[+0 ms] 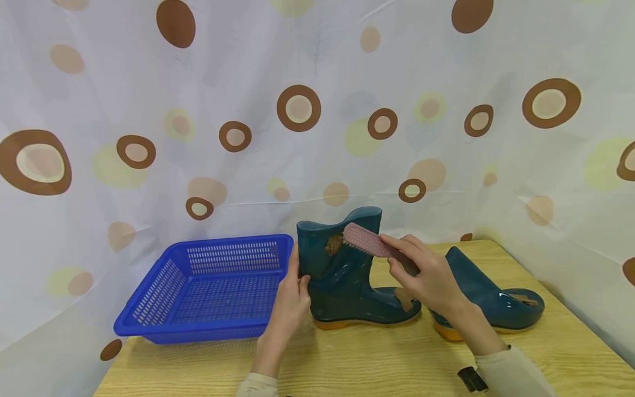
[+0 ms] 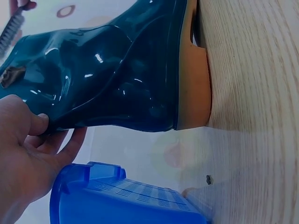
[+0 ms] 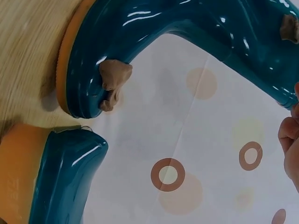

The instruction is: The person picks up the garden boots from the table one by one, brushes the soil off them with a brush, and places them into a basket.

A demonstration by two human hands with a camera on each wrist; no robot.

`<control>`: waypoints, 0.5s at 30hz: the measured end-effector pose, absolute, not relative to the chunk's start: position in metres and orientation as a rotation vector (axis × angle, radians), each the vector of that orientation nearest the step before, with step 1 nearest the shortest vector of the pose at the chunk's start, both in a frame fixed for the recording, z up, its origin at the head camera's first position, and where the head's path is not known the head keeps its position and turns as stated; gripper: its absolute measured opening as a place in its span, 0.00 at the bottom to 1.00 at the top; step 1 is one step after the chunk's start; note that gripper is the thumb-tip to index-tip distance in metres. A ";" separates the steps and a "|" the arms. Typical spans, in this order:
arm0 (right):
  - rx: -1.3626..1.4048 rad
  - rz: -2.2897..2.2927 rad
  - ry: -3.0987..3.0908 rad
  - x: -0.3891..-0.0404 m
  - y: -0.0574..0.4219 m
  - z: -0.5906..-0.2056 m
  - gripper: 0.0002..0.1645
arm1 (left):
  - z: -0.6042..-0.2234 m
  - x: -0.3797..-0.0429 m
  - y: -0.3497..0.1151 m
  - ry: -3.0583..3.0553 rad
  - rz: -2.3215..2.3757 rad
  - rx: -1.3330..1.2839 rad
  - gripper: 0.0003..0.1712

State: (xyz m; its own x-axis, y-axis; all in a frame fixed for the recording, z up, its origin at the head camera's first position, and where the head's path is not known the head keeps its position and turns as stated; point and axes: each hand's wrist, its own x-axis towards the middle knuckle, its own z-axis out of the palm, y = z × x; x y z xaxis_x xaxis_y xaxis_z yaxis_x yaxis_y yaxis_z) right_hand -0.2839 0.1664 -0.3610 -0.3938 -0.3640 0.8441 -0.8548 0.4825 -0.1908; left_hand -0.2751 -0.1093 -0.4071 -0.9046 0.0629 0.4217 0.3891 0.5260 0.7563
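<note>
A glossy dark teal rain boot with an orange sole stands upright on the table. My left hand grips the back edge of its shaft, thumb on the near side and fingers behind, as the left wrist view shows. In my right hand is a pink brush, held by its darker handle. The bristles face down at the upper shaft, right beside a brown mud-like lump. Another brown lump clings to the toe.
To the right lies the second teal boot, its toe also bearing a brown smear. A blue perforated basket sits to the left. Behind the wooden table hangs a dotted curtain. One dark crumb shows near the basket.
</note>
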 end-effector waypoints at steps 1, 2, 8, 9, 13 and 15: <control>0.982 0.805 -1.983 -0.284 0.166 -0.362 0.31 | -0.407 -0.275 -0.109 -2.428 -1.326 -0.374 0.43; 0.959 0.794 -2.002 -0.285 0.165 -0.363 0.31 | -0.407 -0.275 -0.109 -2.426 -1.325 -0.374 0.43; 0.916 0.811 -2.093 -0.287 0.158 -0.371 0.31 | -0.406 -0.275 -0.108 -2.430 -1.323 -0.383 0.43; 0.924 0.818 -2.098 -0.287 0.157 -0.372 0.31 | -0.406 -0.275 -0.108 -2.430 -1.325 -0.387 0.43; 0.972 0.878 -2.112 -0.288 0.151 -0.372 0.30 | -0.406 -0.275 -0.109 -2.418 -1.320 -0.406 0.42; 0.983 0.919 -2.119 -0.287 0.149 -0.371 0.29 | -0.406 -0.275 -0.110 -2.412 -1.319 -0.413 0.43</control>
State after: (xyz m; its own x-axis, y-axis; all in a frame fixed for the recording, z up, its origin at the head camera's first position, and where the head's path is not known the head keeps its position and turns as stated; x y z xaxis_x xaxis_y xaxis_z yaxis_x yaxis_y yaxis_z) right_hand -0.2875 0.1485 -0.3712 -0.5305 -0.3814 0.7571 -0.8134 0.4806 -0.3278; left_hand -0.2750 -0.1101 -0.4057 -0.8926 0.0815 0.4434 0.4173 0.5218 0.7440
